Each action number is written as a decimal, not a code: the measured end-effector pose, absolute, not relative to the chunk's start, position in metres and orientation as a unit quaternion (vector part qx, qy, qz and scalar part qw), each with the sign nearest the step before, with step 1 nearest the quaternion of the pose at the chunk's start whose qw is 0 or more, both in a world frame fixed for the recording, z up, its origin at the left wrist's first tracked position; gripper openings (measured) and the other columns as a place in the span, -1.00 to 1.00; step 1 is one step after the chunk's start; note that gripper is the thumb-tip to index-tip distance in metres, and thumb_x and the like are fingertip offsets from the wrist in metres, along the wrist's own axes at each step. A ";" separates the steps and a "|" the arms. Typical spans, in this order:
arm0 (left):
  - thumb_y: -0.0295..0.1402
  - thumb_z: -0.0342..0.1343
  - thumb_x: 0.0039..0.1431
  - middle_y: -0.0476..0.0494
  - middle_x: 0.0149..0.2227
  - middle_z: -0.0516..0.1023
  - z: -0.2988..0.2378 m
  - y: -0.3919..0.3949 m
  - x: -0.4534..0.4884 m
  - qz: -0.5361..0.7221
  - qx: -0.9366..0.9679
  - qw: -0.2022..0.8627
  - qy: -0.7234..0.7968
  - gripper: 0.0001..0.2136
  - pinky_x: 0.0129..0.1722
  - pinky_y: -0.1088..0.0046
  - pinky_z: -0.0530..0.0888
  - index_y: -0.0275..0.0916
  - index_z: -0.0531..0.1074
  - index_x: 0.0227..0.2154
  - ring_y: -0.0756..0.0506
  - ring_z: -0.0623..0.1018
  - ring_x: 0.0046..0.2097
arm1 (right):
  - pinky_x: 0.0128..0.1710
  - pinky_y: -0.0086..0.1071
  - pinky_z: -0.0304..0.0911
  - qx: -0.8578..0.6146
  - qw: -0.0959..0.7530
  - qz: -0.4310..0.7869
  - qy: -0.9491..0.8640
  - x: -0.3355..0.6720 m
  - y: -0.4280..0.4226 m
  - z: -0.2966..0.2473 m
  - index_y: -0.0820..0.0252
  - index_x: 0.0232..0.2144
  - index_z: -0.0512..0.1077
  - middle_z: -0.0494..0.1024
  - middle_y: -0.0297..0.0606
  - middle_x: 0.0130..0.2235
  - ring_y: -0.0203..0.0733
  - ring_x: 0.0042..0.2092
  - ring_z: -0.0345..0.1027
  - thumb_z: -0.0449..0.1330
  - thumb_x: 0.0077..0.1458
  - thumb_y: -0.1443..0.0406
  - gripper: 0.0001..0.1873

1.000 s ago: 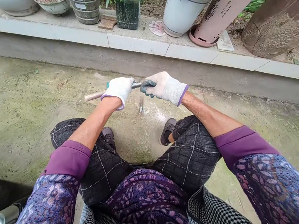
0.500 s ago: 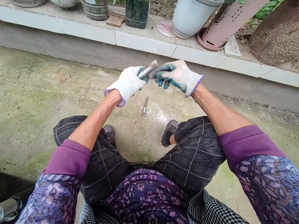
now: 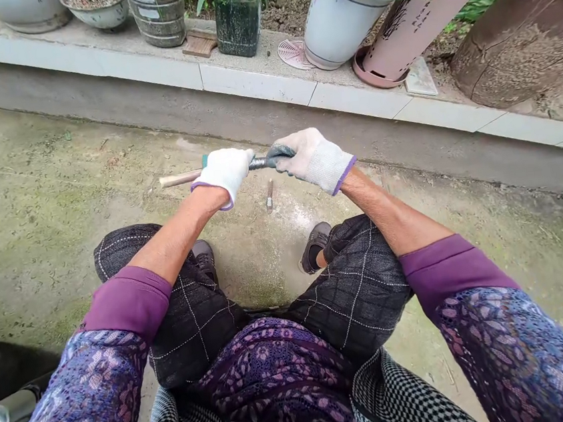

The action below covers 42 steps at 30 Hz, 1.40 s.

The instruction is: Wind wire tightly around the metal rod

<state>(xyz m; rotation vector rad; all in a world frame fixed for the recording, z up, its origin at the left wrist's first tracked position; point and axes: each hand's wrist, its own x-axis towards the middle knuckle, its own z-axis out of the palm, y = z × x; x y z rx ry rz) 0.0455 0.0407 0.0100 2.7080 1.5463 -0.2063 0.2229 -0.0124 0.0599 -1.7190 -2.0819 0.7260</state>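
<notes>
A wooden stick with a silvery, wire-like wrapping (image 3: 258, 164) lies nearly level between my two gloved hands. My left hand (image 3: 227, 172), in a white glove with green-coated fingers, is closed round its middle, and the bare wooden end (image 3: 177, 179) sticks out to the left. The fingers of my right hand (image 3: 309, 158) are closed over the wrapped right end and hide its tip. Below them on the concrete lies a short brown piece with a pale band (image 3: 269, 195), touched by neither hand.
A tiled ledge (image 3: 259, 89) runs across beyond my hands. On it stand a white pot (image 3: 342, 23), a pink planter (image 3: 409, 36), a dark green container (image 3: 238, 31) and a ribbed bucket (image 3: 158, 16). White powder (image 3: 302, 217) marks the concrete near my shoes.
The stick has turned from slanting upward to nearly level, its bare end now showing on the left. My right hand has come left and closed on the wrapped end.
</notes>
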 end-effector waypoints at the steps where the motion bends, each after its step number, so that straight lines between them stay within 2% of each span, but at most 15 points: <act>1: -0.44 -0.10 0.36 -0.26 -0.25 0.66 0.010 0.038 0.046 -0.077 0.872 0.007 0.482 -0.62 -0.23 0.28 0.39 -0.17 0.57 0.06 -0.22 0.62 -0.14 | -0.37 -0.34 0.18 -0.608 0.172 0.244 -0.736 0.226 -0.008 0.058 0.17 -0.42 0.62 0.51 -0.34 -0.49 -0.24 -0.41 0.36 0.24 0.06 0.43 -0.85; 3: -0.44 -0.06 0.35 -0.28 -0.26 0.67 0.014 0.032 0.047 -0.084 0.882 0.022 0.463 -0.63 -0.19 0.26 0.41 -0.15 0.58 0.07 -0.25 0.64 -0.11 | -0.43 -0.36 0.18 -0.613 0.180 0.247 -0.728 0.232 0.000 0.053 0.18 -0.40 0.63 0.51 -0.33 -0.50 -0.27 -0.46 0.34 0.24 0.04 0.44 -0.84; 7: -0.36 -0.02 0.37 -0.25 -0.20 0.68 0.028 0.025 0.046 -0.036 0.884 0.067 0.462 -0.65 -0.14 0.28 0.43 -0.12 0.56 0.10 -0.22 0.64 -0.10 | -0.60 -0.42 0.18 -0.625 0.246 0.342 -0.657 0.238 0.009 0.048 0.23 -0.38 0.62 0.53 -0.30 -0.50 -0.34 -0.55 0.30 0.28 0.04 0.39 -0.91; 13: -0.25 -0.03 0.37 -0.24 -0.15 0.67 0.036 0.035 0.043 0.060 0.860 0.122 0.491 -0.65 -0.15 0.30 0.43 -0.15 0.58 0.05 -0.19 0.61 -0.14 | -0.62 -0.47 0.27 -0.597 0.320 0.408 -0.612 0.232 0.011 0.044 0.26 -0.44 0.54 0.59 -0.24 -0.46 -0.32 -0.49 0.41 0.28 0.06 0.38 -0.95; 18: -0.24 -0.03 0.37 -0.27 -0.18 0.67 0.028 0.049 0.040 0.093 0.839 0.119 0.523 -0.64 -0.21 0.31 0.42 -0.20 0.58 0.03 -0.19 0.61 -0.19 | -0.52 -0.45 0.28 -0.608 0.273 0.355 -0.655 0.219 -0.003 0.041 0.29 -0.33 0.59 0.59 -0.24 -0.42 -0.31 -0.45 0.43 0.23 0.11 0.38 -0.87; 22: -0.32 -0.07 0.39 -0.33 -0.19 0.67 0.018 0.051 0.038 0.026 0.834 0.055 0.548 -0.65 -0.20 0.27 0.43 -0.23 0.57 0.04 -0.25 0.64 -0.15 | -0.41 -0.41 0.25 -0.584 0.151 0.272 -0.750 0.208 -0.021 0.042 0.27 -0.32 0.62 0.58 -0.28 -0.42 -0.31 -0.43 0.39 0.20 0.15 0.36 -0.83; 24: -0.40 -0.05 0.37 -0.36 -0.20 0.66 0.012 0.047 0.039 -0.017 0.842 0.024 0.539 -0.66 -0.15 0.23 0.44 -0.24 0.58 0.03 -0.29 0.65 -0.10 | -0.38 -0.40 0.22 -0.575 0.119 0.251 -0.770 0.206 -0.025 0.045 0.25 -0.33 0.63 0.57 -0.31 -0.43 -0.31 -0.43 0.38 0.20 0.14 0.37 -0.83; 30: -0.45 -0.04 0.34 -0.35 -0.25 0.66 0.006 0.033 0.044 -0.052 0.882 0.033 0.468 -0.64 -0.13 0.22 0.43 -0.22 0.60 0.03 -0.30 0.65 -0.08 | -0.45 -0.42 0.24 -0.616 0.206 0.263 -0.714 0.223 -0.001 0.051 0.26 -0.32 0.64 0.57 -0.29 -0.45 -0.32 -0.46 0.36 0.23 0.12 0.41 -0.84; 35: -0.24 0.04 0.32 -0.21 -0.30 0.64 0.021 0.031 0.045 0.059 0.871 0.157 0.463 -0.71 -0.21 0.29 0.40 -0.19 0.62 -0.10 -0.20 0.61 -0.22 | -0.58 -0.46 0.28 -0.617 0.277 0.369 -0.638 0.238 0.017 0.041 0.26 -0.40 0.58 0.57 -0.24 -0.47 -0.32 -0.50 0.37 0.34 0.08 0.36 -0.96; 38: -0.28 0.20 0.16 -0.17 -0.33 0.60 0.026 0.030 0.045 0.154 0.841 0.243 0.457 -0.76 -0.23 0.32 0.39 -0.25 0.60 -0.16 -0.15 0.54 -0.26 | -0.59 -0.49 0.32 -0.605 0.316 0.410 -0.606 0.240 0.019 0.037 0.25 -0.45 0.52 0.58 -0.22 -0.46 -0.33 -0.49 0.41 0.36 0.10 0.33 -0.87; 40: -0.30 0.29 0.06 -0.13 -0.33 0.58 0.028 0.027 0.045 0.218 0.811 0.314 0.443 -0.70 -0.25 0.36 0.40 -0.28 0.57 -0.13 -0.11 0.51 -0.28 | -0.59 -0.49 0.33 -0.598 0.339 0.415 -0.596 0.240 0.020 0.035 0.24 -0.45 0.50 0.58 -0.23 -0.46 -0.32 -0.48 0.43 0.37 0.11 0.31 -0.85; 42: -0.27 0.28 0.09 -0.08 -0.35 0.55 0.032 0.023 0.046 0.274 0.763 0.403 0.423 -0.68 -0.30 0.42 0.41 -0.27 0.53 -0.10 -0.06 0.48 -0.33 | -0.57 -0.48 0.35 -0.590 0.347 0.417 -0.598 0.238 0.021 0.033 0.24 -0.45 0.49 0.57 -0.24 -0.46 -0.31 -0.46 0.44 0.37 0.10 0.32 -0.85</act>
